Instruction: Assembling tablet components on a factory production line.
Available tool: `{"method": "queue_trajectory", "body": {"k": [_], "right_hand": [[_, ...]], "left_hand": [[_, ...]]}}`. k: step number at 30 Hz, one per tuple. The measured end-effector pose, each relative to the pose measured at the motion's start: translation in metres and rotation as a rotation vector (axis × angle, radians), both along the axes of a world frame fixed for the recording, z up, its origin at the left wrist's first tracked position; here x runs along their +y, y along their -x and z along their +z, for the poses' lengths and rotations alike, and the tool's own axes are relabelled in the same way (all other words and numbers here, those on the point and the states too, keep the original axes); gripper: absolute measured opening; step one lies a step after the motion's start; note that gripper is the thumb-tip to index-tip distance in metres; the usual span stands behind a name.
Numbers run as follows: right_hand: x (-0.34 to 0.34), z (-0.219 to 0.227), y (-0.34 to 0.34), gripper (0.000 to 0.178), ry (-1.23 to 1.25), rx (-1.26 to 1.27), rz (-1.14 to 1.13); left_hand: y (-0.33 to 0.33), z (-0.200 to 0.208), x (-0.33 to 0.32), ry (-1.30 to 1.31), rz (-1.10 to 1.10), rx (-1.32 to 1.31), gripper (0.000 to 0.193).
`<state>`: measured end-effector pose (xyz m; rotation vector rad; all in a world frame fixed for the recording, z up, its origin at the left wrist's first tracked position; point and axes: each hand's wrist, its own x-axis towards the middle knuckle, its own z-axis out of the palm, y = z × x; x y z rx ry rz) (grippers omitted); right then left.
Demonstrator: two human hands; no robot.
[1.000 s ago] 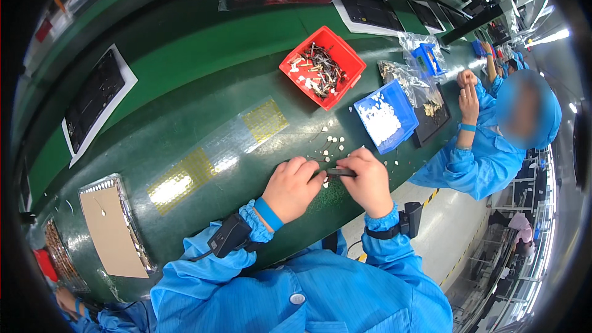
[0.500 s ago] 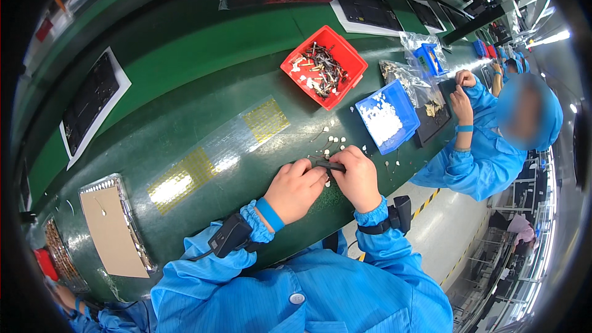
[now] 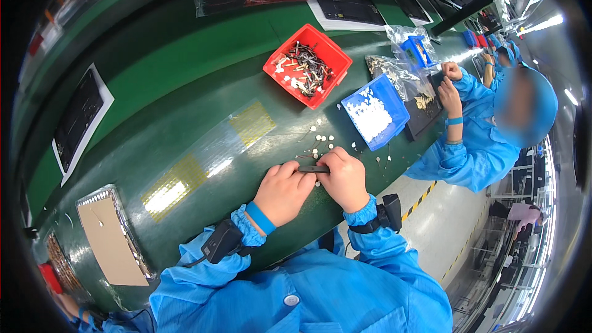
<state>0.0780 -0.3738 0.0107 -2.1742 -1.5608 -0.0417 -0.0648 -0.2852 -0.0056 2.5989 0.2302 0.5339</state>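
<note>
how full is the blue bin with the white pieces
Partly full: white pieces lie inside the blue bin, bare blue showing around them.

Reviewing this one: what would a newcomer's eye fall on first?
Probably the red bin of dark and brassy parts, near the picture's upper middle. Next, to its lower right, the blue bin heaped with small white pieces. Below both, the left hand and right hand hold a dark, narrow piece over the green bench.
</note>
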Motion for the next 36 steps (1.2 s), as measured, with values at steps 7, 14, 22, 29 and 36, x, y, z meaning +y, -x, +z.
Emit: {"method": "queue_trajectory", "body": {"k": [7, 14, 22, 29, 36], "right_hand": [[-0.008, 0.032, -0.040, 0.014, -0.264, -0.086, -0.237], [-0.018, 0.041, -0.052, 0.025, -0.168, -0.121, -0.283], [-0.016, 0.016, -0.011, 0.010, 0.089, 0.125, -0.063], [-0.018, 0.017, -0.011, 0.008, 0.140, 0.229, -0.156], [-0.020, 0.010, -0.014, 0.011, 0.082, 0.591, -0.184]], "left_hand": [[-0.003, -0.003, 0.000, 0.010, 0.009, -0.094, 0.024], [-0.002, 0.000, 0.001, -0.013, 0.033, -0.123, 0.023], [-0.001, -0.002, -0.001, -0.016, -0.098, -0.106, 0.026], [-0.001, -0.003, -0.001, -0.013, -0.095, -0.099, 0.026], [-0.001, -0.003, 0.000, 0.006, -0.106, -0.108, 0.028]]}}
